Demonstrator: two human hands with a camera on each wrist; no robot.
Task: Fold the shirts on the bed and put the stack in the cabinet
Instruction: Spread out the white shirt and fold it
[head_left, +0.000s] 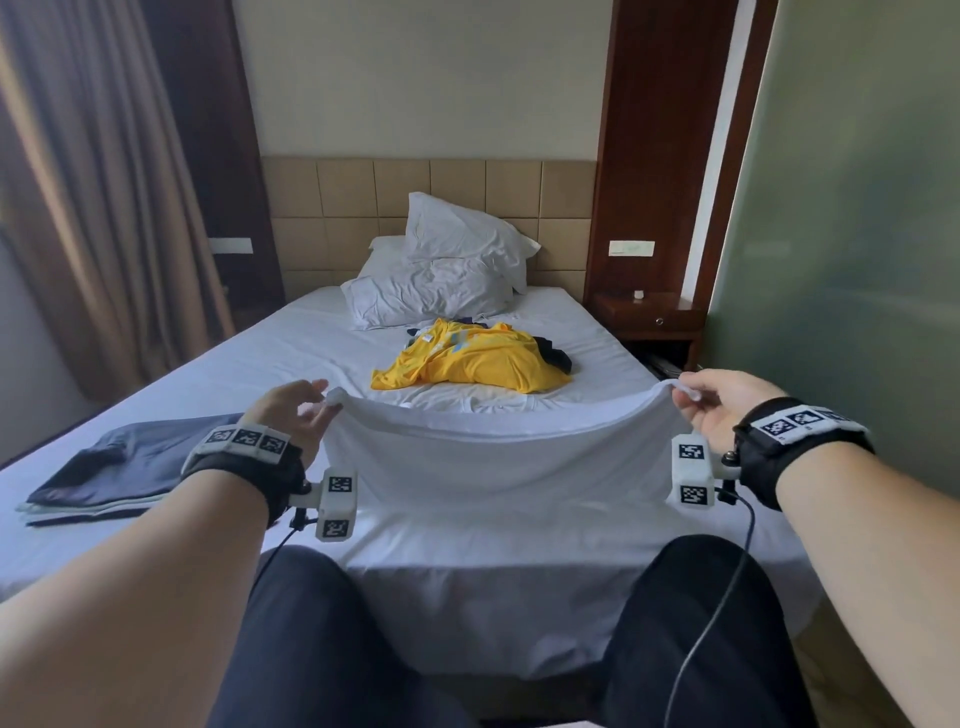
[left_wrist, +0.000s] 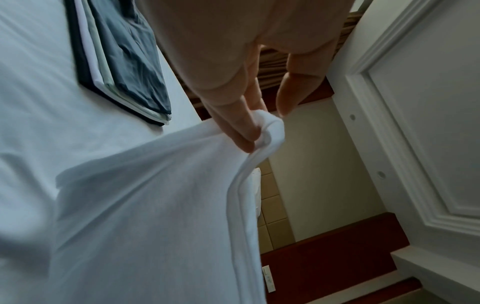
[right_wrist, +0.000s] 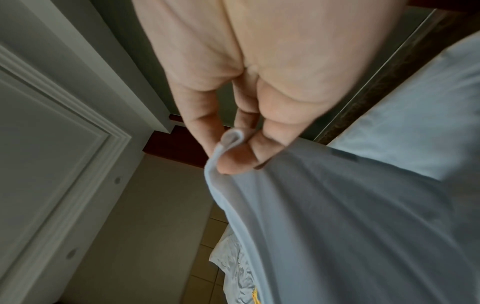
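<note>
Fingers of the left hand (head_left: 291, 415) and right hand (head_left: 722, 410) are pinching opposite corners of a limp white cotton shirt (head_left: 498, 457), hanging above the white-sheeted bed (head_left: 291, 348). Near left, a folded dark stack (head_left: 119, 473) is lying; farther, a crumpled yellow shirt (head_left: 467, 364), possibly covering dark garments.

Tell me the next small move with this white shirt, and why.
Probably lower the white cotton shirt flat onto the white bed sheet just ahead. The left hand and right hand each pinch one corner, the cloth sags between them unfolded, and the folded dark stack lies beside the left hand.
</note>
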